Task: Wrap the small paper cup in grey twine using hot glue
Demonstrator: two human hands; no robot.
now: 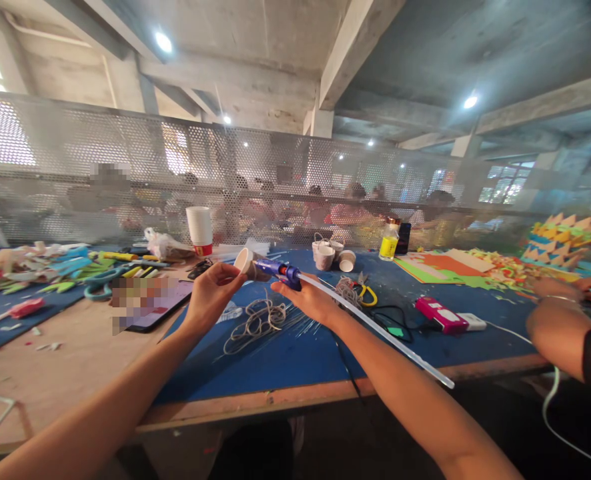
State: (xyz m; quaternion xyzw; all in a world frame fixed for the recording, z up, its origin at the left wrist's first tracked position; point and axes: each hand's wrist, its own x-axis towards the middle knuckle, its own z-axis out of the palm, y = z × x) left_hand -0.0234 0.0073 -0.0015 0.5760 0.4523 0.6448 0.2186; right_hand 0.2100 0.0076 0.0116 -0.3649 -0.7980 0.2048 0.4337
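Observation:
My left hand point(213, 293) pinches a small paper cup point(246, 261) by its side, its open mouth tilted toward me. In my right hand point(308, 299) is a blue hot glue gun point(277, 269), fingers wrapped round its handle. The gun's nozzle end points left, at or very near the cup; whether they touch I cannot tell. A long clear glue stick point(378, 328) sticks out of the gun's back and runs down over my right forearm. Beneath both hands, a loose bundle of grey-brown string point(260, 321) lies on the blue mat point(215, 373).
Several small cups point(324, 253), some with string handles, stand behind. A stack of paper cups point(199, 227), a tablet point(160, 303) and scissors point(103, 283) lie left. Yellow-handled pliers point(368, 295), a pink box point(440, 315) and a yellow bottle point(389, 240) sit right. Another person's arm point(558, 320) rests far right.

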